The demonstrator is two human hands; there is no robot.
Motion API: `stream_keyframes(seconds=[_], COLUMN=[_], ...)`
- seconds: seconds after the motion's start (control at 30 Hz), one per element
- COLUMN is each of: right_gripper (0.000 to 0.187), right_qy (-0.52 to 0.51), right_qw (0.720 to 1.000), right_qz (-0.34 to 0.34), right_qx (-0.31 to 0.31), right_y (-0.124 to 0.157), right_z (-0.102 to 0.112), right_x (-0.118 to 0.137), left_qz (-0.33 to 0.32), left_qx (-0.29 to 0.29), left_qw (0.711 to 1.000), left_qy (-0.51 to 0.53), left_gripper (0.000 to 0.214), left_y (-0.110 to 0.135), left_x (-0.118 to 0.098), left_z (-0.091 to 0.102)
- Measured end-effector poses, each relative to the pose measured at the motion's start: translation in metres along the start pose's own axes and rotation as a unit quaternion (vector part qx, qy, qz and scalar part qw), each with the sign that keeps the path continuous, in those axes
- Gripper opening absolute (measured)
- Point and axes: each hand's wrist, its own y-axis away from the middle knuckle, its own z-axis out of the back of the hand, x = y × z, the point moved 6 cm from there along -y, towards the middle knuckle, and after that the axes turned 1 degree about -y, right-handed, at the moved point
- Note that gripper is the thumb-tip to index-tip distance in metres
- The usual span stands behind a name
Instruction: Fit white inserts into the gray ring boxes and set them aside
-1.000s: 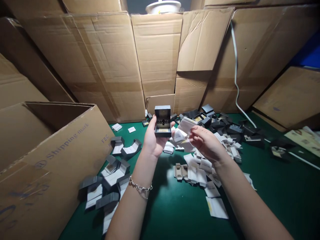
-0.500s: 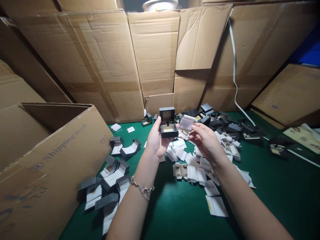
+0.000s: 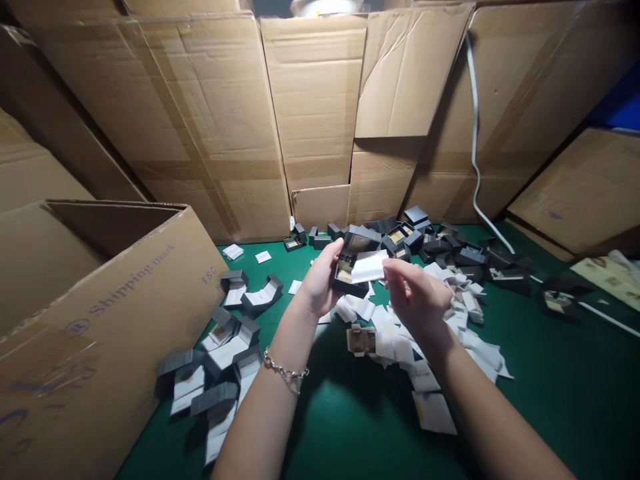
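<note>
My left hand (image 3: 320,280) is closed around a small black hinged box (image 3: 351,287), its lid raised and its pale inside partly visible. Between the thumb and fingers of my right hand (image 3: 417,290) is a white folded insert (image 3: 369,266), one end lying over the box's open base. Below both hands spreads a heap of loose white inserts (image 3: 393,343). Several open black boxes with white inserts in them (image 3: 233,350) lie to the left of my left forearm.
A large open carton (image 3: 165,287) stands at left. More black boxes (image 3: 450,247) are piled at back right on the green tabletop (image 3: 360,427). Stacked cartons (image 3: 200,120) form a wall behind, and a white cable (image 3: 475,147) hangs down at right.
My right hand has brought the white insert leftward and down over the box. The black box has tilted and turned in my left hand, moving slightly right and lower.
</note>
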Motion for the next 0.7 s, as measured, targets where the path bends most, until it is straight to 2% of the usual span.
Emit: stream_keyframes(seconds=[0.13, 0.27, 0.37, 0.5, 0.6, 0.7], right_gripper=[0.013, 0.017, 0.016, 0.018, 0.021, 0.022], right_qy=[0.017, 0.042, 0.058, 0.094, 0.107, 0.076], right_qw=[0.999, 0.999, 0.998, 0.992, 0.989, 0.992], right_qz=[0.024, -0.008, 0.018, 0.085, 0.091, 0.092], right_qx=[-0.034, -0.027, -0.026, 0.006, 0.054, 0.05], right_y=[0.005, 0.009, 0.009, 0.006, 0.002, -0.003], right_z=[0.001, 0.0, 0.0, -0.004, -0.011, -0.012], right_x=[-0.001, -0.007, -0.006, -0.003, -0.003, 0.002], left_qz=[0.015, 0.014, 0.017, -0.004, -0.039, -0.059], left_qx=[0.019, 0.046, 0.044, 0.037, 0.028, 0.009], left_qw=[0.999, 0.997, 0.997, 0.997, 0.996, 0.997], left_qy=[-0.032, -0.054, -0.067, -0.072, -0.069, -0.057], left_gripper=[0.041, 0.041, 0.036, 0.025, 0.021, 0.025], left_y=[0.001, 0.002, 0.004, 0.006, 0.005, 0.003], left_x=[0.003, 0.004, 0.005, 0.002, -0.005, -0.011], left_z=[0.0, -0.005, -0.006, -0.002, 0.003, 0.006])
